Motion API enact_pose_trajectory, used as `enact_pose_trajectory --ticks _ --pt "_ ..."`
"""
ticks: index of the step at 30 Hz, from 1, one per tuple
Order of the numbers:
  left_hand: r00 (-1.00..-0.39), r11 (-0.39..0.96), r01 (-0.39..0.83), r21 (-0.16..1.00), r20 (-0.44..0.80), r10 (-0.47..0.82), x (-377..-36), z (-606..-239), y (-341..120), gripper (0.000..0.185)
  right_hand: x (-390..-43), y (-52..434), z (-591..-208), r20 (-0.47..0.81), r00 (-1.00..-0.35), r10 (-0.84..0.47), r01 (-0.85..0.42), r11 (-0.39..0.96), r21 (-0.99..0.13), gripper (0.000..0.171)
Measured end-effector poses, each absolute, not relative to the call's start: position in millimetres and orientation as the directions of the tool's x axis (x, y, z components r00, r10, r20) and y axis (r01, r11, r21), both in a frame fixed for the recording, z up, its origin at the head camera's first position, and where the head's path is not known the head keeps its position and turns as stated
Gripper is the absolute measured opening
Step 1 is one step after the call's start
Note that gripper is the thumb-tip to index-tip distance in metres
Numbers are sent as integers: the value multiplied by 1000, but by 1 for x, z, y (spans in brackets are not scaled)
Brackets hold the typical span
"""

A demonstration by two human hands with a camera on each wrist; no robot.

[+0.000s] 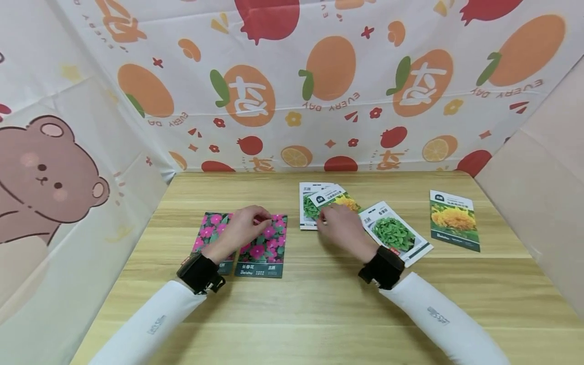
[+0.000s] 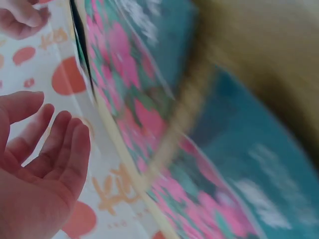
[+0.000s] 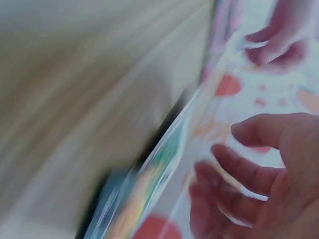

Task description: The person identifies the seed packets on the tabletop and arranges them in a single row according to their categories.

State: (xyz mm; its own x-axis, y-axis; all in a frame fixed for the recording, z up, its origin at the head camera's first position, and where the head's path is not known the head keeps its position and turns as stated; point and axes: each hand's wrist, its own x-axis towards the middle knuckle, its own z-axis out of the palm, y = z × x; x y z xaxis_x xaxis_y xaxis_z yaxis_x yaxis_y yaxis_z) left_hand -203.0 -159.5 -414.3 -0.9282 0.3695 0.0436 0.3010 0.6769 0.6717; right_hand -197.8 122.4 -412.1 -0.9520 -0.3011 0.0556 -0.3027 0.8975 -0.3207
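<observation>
**Seed packets under both hands: handling and points of hold**

Yellow-flower packet (image 1: 336, 199) lying flat near the far edge of the counter (image 1: 319, 314), right of centre, overlapping a green-leaf packet (image 1: 307, 208) beneath it. Right hand (image 1: 339, 225) resting on its near edge, fingers loosely bent; no closed pinch discernible, wrist view too blurred to settle it. Pink-flower packets (image 1: 264, 246), two side by side, left of centre; left hand (image 1: 242, 228) laid over their far edges, fingertips curled down onto the print, grip not confirmed. Left wrist view showing straight, relaxed fingers (image 2: 60, 149).

Judged light, thin, flexible and glossy: likely to slide on the wood and resist lifting when flat. Best taken at a corner or free edge, thumb beneath, or slid off the stack first.

Further right: a second green-leaf packet (image 1: 394, 233), angled, and a marigold packet (image 1: 454, 220) nearer the right edge. Fruit-print cloth (image 1: 292, 91) behind.
</observation>
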Motion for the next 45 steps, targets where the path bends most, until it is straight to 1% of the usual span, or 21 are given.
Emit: enact_pose_trajectory --ticks 2,4,6,9,14,19,22,26,33,37,41,45 --pt "-918 686 338 644 64 392 -205 -413 -152 18 -199 142 -415 86 -956 -281 -294 929 -223 26" --pt "-912 699 356 620 70 403 -207 -412 -145 17 -200 159 -418 81 -959 -271 -281 943 -178 36" --pt "-906 708 374 599 72 417 -211 -412 -138 18 -200 173 -421 63 -957 -281 -288 940 -180 43" --pt "-900 720 386 577 66 430 -218 -411 -129 18 -200 188 -425 20 -953 -304 -300 928 -221 57" --pt "-882 720 416 555 55 467 -227 -410 -112 17 -199 202 -432 -54 -946 -319 -294 918 -267 71" --pt "-835 692 488 532 52 548 -231 -411 -99 19 -199 212 -436 -88 -953 -291 -262 932 -252 75" --pt "-824 679 503 535 58 564 -233 -413 -94 21 -199 223 -436 -100 -958 -269 -237 939 -250 76" --pt "-835 681 476 556 44 548 -238 -415 -90 24 -200 240 -434 -120 -961 -248 -211 942 -260 77" --pt "-876 717 397 573 5 481 -252 -413 -91 30 -201 264 -430 -143 -968 -208 -166 951 -260 76" --pt "-901 765 365 531 -7 434 -263 -411 -82 35 -202 271 -430 -157 -967 -202 -154 950 -272 78" --pt "-920 836 330 438 -48 388 -272 -411 -72 42 -202 273 -432 -158 -966 -205 -152 943 -295 78" --pt "-938 896 288 339 -92 336 -283 -416 -68 55 -204 271 -436 -141 -968 -209 -159 940 -303 78"
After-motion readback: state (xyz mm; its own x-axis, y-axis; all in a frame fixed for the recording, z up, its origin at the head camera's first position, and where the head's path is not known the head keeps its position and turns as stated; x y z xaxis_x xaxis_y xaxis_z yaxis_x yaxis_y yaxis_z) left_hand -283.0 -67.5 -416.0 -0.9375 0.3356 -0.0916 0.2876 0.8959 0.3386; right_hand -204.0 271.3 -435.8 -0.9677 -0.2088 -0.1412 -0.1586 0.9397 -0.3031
